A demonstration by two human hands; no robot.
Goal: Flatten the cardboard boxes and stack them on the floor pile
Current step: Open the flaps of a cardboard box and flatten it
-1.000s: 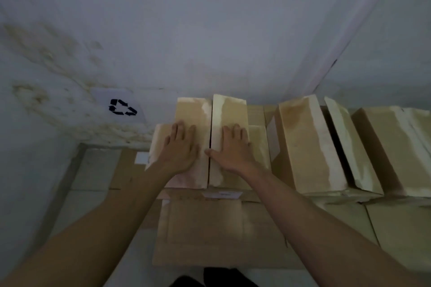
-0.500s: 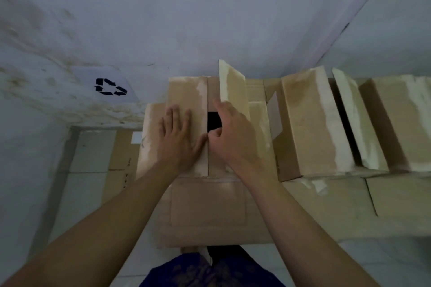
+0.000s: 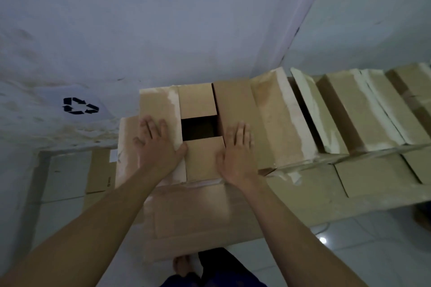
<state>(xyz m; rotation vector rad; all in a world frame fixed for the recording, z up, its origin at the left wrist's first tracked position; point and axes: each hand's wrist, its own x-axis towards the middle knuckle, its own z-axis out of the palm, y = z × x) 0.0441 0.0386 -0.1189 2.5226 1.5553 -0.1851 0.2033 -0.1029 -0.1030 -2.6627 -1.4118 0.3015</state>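
Both hands lie flat with straight, spread fingers, gripping nothing. At the centre of the frame, the left hand (image 3: pixel 158 144) presses on the left top flap (image 3: pixel 161 119) of the cardboard box (image 3: pixel 193 212), its thumb reaching the flap's inner edge. The right hand (image 3: pixel 235 154) presses on the right top flap (image 3: pixel 240 123), which is folded outward. Between the hands, two short inner flaps show, one far (image 3: pixel 197 101) and one near (image 3: pixel 204 158), with a dark square opening (image 3: pixel 199 129) between them. This box stands in front of the person, its near side facing down the frame toward a bare foot (image 3: pixel 182 265) at the bottom centre.

Pale glossy floor tiles (image 3: pixel 349 247) cover the lower right, catching a small spot of light. A bluish-white wall (image 3: pixel 163 18) fills the upper half, stained yellowish brown on the left. It meets a second wall at a corner (image 3: pixel 289 30) in the upper right. A black recycling symbol (image 3: pixel 80 106) sits on a sheet on the wall at the left.

Flattened cardboard (image 3: pixel 100 172) lies on the floor at the lower left, beside the box and against the wall. To the right, a row of more boxes (image 3: pixel 345 109) runs along the wall to the frame's edge, standing on other boxes (image 3: pixel 373 170). Their flaps carry whitish torn patches. The nearest of them touches the right flap's outer side.
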